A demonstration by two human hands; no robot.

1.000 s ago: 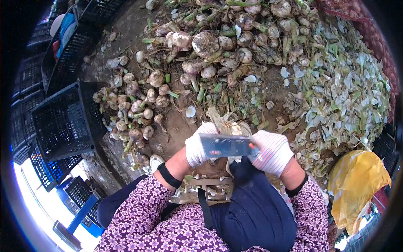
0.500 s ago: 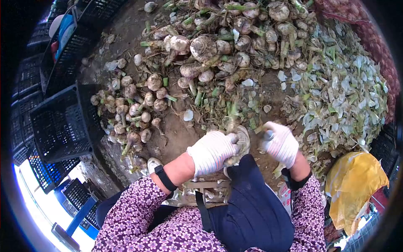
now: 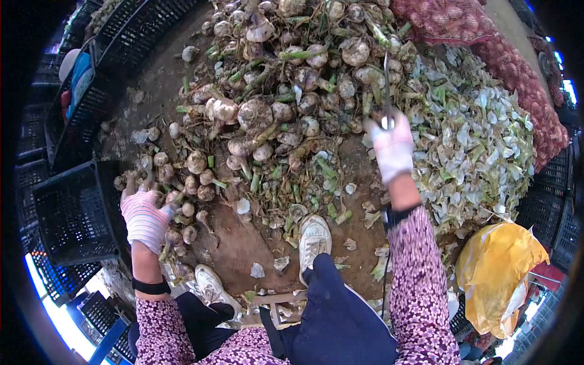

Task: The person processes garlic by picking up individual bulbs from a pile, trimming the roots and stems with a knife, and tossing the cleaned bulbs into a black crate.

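Note:
My left hand [image 3: 145,214], in a striped white glove with soiled fingertips, is over the left edge of a small pile of trimmed garlic bulbs [image 3: 196,162]. Its fingers are spread among the bulbs, and none is clearly gripped. My right hand [image 3: 392,149], gloved too, is closed around a knife [image 3: 387,82] whose thin blade points away from me. Beyond it lies a large heap of garlic with stems [image 3: 255,115]. Cut stem pieces [image 3: 327,167] and roots are scattered on the ground between my hands.
Black plastic crates [image 3: 76,213] stand at the left. A heap of pale peelings [image 3: 474,140] lies at the right, with red mesh sacks of garlic [image 3: 447,21] behind it. A yellow sack [image 3: 496,267] is at the lower right. My white shoes [image 3: 314,240] are near the middle.
My left hand has moved left from above the shoe to the small pile, its fingers now spread. My right hand has moved forward with the knife. The view has shifted.

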